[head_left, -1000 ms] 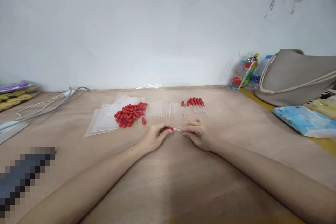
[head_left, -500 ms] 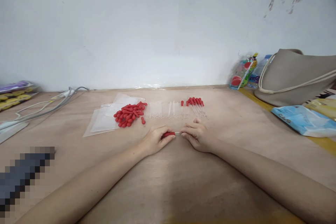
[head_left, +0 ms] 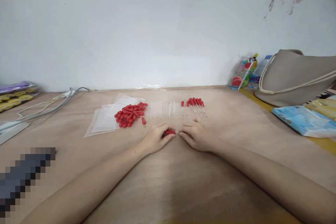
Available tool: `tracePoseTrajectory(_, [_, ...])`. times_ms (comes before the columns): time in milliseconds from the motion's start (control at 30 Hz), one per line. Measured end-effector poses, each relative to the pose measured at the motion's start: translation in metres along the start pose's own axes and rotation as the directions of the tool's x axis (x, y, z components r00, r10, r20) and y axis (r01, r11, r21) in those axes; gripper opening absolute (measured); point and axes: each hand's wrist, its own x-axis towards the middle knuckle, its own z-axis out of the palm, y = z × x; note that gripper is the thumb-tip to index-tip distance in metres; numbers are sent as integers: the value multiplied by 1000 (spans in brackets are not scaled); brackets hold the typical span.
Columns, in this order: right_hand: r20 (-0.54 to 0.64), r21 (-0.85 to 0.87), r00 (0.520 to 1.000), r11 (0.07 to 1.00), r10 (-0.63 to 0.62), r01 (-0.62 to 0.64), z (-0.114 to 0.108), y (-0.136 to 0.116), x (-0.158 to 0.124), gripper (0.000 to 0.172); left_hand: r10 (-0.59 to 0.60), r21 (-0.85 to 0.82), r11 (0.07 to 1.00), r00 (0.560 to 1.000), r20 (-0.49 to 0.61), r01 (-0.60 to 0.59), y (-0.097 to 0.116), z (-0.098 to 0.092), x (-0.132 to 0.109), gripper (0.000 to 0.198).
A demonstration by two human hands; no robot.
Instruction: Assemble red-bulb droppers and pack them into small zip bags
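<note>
Between the thumb and fingers of my left hand (head_left: pixel 156 138) is a red rubber dropper bulb (head_left: pixel 170 132). My right hand (head_left: pixel 196 135) pinches a thin clear glass dropper tube (head_left: pixel 177 132), whose near end meets the bulb's mouth; how deep it sits inside is hidden. Beyond my hands lies a row of clear glass tubes (head_left: pixel 161 111). To their left is a heap of red bulbs (head_left: pixel 128 114), with one loose bulb (head_left: pixel 143 120) apart from it. On the right lie several droppers with red bulbs on them (head_left: pixel 196 103).
Clear plastic sheets or bags (head_left: pixel 98 126) lie under the red heap. Cables (head_left: pixel 60 103) and a pixelated dark object (head_left: pixel 23 175) are on the left. Bottles (head_left: pixel 241 73), a grey bag (head_left: pixel 294 73) and a blue packet (head_left: pixel 304 120) stand or lie on the right. A white wall (head_left: pixel 157 35) closes the back.
My right hand has shifted slightly left, closer to the left hand, and less of the tube shows between them. My left hand keeps its grip on the bulb.
</note>
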Motion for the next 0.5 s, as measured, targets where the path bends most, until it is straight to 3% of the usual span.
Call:
tracePoseTrajectory(100, [7,51,995,994,96,-96,-10,9,2,21,-28,16,999,998,-61,29,0,-3,0,38])
tracePoseTrajectory(167, [4,105,965,959,263,-262,-18,22,7,23,-46,19,999,997,-55,47,0,-4,0,41])
tracePoseTrajectory(233, [-13,135,889,882,458,-453,-23,39,14,23,-48,19,999,998,-30,49,1,-4,0,35])
tracePoseTrajectory(300, [-72,114,758,760,649,-640,-25,55,24,24,-38,32,999,999,-12,38,0,-4,-1,28])
tracePoseTrajectory(367, [-127,48,651,660,749,-750,-23,67,36,25,-29,48,998,1000,-3,29,0,-3,-1,22])
tracePoseTrajectory(433, [-141,2,604,610,784,-792,-16,76,46,25,-26,53,998,1000,6,26,-1,-3,-1,19])
tracePoseTrajectory(500, [-138,-33,592,593,794,-804,-7,82,54,25,-23,52,998,1000,15,22,-1,-3,0,17])
